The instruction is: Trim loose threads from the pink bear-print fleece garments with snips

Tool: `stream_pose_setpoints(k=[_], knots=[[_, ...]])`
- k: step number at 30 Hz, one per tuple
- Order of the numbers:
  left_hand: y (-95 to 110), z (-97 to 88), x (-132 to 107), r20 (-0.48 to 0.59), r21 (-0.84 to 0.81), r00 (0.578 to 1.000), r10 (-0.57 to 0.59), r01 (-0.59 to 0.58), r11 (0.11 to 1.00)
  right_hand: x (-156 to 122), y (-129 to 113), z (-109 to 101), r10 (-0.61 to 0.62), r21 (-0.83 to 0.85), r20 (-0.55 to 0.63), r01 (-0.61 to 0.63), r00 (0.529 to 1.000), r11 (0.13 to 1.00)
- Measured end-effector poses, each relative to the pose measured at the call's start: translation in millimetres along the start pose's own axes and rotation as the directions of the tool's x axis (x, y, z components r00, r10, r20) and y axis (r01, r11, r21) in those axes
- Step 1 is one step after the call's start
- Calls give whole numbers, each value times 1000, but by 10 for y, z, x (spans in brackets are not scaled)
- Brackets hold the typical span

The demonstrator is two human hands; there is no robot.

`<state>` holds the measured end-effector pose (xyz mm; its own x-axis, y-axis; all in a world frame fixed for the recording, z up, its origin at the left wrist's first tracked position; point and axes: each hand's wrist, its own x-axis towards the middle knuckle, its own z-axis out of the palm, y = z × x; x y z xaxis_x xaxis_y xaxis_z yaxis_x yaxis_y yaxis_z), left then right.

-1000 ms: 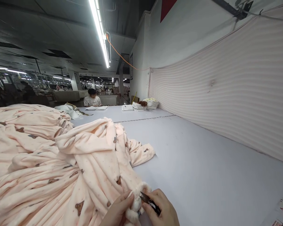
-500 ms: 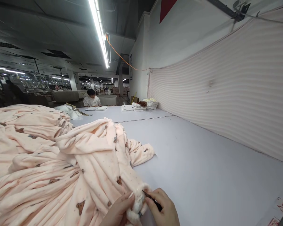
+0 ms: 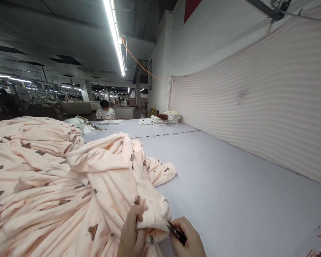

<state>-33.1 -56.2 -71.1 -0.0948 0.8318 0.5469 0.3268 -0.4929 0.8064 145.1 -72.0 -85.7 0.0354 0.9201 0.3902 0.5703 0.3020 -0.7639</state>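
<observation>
A pale pink fleece garment [image 3: 109, 182] with a brown bear print lies in folds across the table. My left hand [image 3: 133, 228] grips its gathered cuff [image 3: 153, 223], thumb on top and fingers underneath, with the opening turned toward me. In my right hand [image 3: 188, 237] are small black thread snips [image 3: 177, 232], their pointed blades apart at the right edge of the cuff. Whether the blades touch the fabric I cannot tell.
More of the same fleece [image 3: 29, 142] is heaped on the left. White stacks [image 3: 159, 120] and a white plastic bag [image 3: 81, 125] sit at the far end of the pale table [image 3: 230, 200]. Beyond sits a person [image 3: 106, 111]. A striped cloth [image 3: 246, 114] hangs along the right.
My left hand has shifted its hold, and the cuff now shows its open end. The snips have moved slightly right and down, and their blades have come apart.
</observation>
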Motion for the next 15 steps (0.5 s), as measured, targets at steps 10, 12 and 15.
stream_pose_setpoints(k=[10,12,15], knots=[[-157,-65,25,180,11,953,243,-248,969,-5,-168,-90,-189,-85,-19,186,982,979],[-178,-64,61,278,45,952,129,-147,988,62,-122,-60,-166,-24,26,167,986,986],[-194,-52,110,613,189,778,-135,22,982,232,54,-11,22,73,0,-22,1000,997]])
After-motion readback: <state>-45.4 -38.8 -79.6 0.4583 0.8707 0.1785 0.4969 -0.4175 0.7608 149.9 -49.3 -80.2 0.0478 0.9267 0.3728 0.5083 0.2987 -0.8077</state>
